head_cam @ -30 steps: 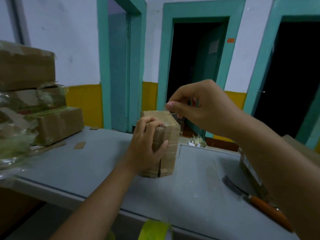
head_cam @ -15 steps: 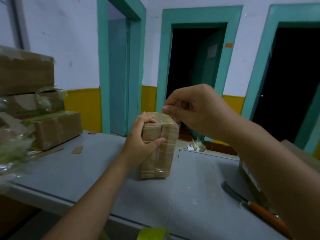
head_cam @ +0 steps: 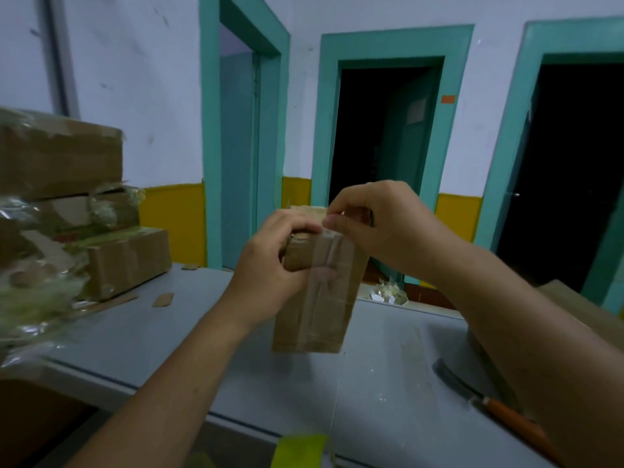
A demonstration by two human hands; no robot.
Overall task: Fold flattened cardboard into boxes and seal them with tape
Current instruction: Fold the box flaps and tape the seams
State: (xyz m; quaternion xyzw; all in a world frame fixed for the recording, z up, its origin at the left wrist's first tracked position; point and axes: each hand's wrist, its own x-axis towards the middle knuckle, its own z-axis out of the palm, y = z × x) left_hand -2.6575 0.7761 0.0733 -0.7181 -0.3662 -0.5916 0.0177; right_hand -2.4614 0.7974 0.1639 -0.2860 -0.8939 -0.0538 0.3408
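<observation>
Between your hands stands the box (head_cam: 317,298), upright, its lower edge down at the bench (head_cam: 388,383). I cannot tell whether it rests there or hangs just clear. Your left hand (head_cam: 270,268) grips the upper left corner, with the fingers curled over the top. Your right hand (head_cam: 381,228) is closed in a pinch at the top edge, thumb against forefinger, on what looks like the end of a clear tape strip (head_cam: 329,315) that runs down the near face. The fingertips of the two hands almost meet.

A second ago the box showed you a corner. Your left hand was wrapped round its side lower down, and your right pinched above the top. Since then a broad face has turned towards you, your left hand has climbed to the top, and your right has come down onto the edge. By my reading the strip is being carried over the top, so this seal is nearly made and mainly needs pressing flat.

Under your right forearm lies a knife (head_cam: 499,410) with an orange handle. Well out beyond your left hand sits a stack of taped boxes (head_cam: 67,197), with a cardboard scrap (head_cam: 163,299) between. Below both hands, nearest you, a yellow-green roll (head_cam: 300,450) shows.
</observation>
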